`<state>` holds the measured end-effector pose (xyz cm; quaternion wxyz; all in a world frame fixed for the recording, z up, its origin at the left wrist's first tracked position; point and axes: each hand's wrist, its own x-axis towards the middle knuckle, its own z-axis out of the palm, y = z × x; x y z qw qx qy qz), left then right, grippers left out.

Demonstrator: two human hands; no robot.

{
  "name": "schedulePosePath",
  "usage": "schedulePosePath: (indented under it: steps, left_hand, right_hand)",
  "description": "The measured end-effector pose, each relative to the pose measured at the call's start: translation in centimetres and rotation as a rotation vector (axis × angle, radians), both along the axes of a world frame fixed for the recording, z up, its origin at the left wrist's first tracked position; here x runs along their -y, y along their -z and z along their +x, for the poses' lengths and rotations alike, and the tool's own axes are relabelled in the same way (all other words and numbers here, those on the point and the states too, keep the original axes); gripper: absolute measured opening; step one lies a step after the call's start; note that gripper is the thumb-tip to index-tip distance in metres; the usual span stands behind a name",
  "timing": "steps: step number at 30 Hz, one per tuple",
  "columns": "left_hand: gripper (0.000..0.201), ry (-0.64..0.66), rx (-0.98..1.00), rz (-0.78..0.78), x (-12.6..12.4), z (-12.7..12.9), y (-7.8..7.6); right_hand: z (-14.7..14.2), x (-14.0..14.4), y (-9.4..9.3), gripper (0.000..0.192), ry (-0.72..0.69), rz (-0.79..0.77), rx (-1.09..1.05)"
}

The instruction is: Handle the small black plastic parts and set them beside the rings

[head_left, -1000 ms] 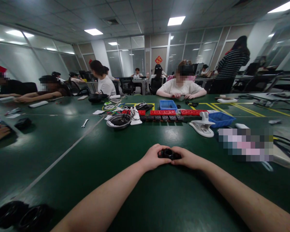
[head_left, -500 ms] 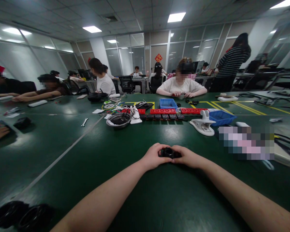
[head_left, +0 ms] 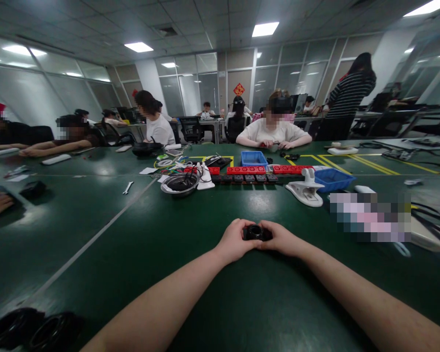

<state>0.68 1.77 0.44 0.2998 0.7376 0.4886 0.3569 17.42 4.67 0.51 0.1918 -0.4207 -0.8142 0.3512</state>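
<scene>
Both my hands are wrapped round a black ring-shaped part (head_left: pixel 255 232) on the green table (head_left: pixel 212 293), straight ahead of me. My left hand (head_left: pixel 236 240) is closed on its left side, and my right hand (head_left: pixel 280 237) on its right side. The thumbs come close together at the near edge. A round opening in the part faces up; its lower portion is hidden by my fingers. Two more black rings, a left one (head_left: pixel 12 328) and a right one (head_left: pixel 55 330), lie at the near left corner of the view.
A metal bowl (head_left: pixel 179 186) with black items stands beyond my hands, beside red power strips (head_left: pixel 245 170). Further right are a white clip stand (head_left: pixel 305 190) and a blue bin (head_left: pixel 333 180). A wrench (head_left: pixel 128 187) lies at left. A co-worker (head_left: pixel 275 127) sits opposite.
Both hands keep their hold on the black ring-shaped part, in nearly the same place. The whole view has shifted very slightly.
</scene>
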Motion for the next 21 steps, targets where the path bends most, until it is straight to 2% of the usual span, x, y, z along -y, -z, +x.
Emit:
schedulePosePath:
  steps: [4,7,10,14,17,21]
  left_hand:
    - [0.039,-0.155,-0.004,0.034,0.3,0.7,0.6]
    - [0.038,-0.165,-0.002,0.054,0.3,0.6,0.6]
    - [0.038,-0.097,-0.015,0.06,0.3,0.2,0.3]
    - [0.041,0.038,-0.031,0.059,0.1,-0.7,-0.2]
    - [0.045,0.1,-0.043,0.064,0.0,-1.1,-0.4]
    - [0.046,0.129,-0.047,0.082,-0.2,-1.3,-0.4]
  right_hand:
    - [-1.3,0.7,0.7,0.025,0.231,0.227,0.164]
    - [-2.1,1.1,0.9,0.02,0.295,0.324,0.248]
    - [-1.9,1.2,0.8,0.026,0.217,0.339,0.19]
    - [-0.7,0.8,0.3,0.043,-0.016,0.242,0.002]
    - [0.1,0.6,-0.2,0.038,-0.124,0.09,-0.062]
    - [0.2,0.5,-0.6,0.034,-0.136,-0.001,-0.088]
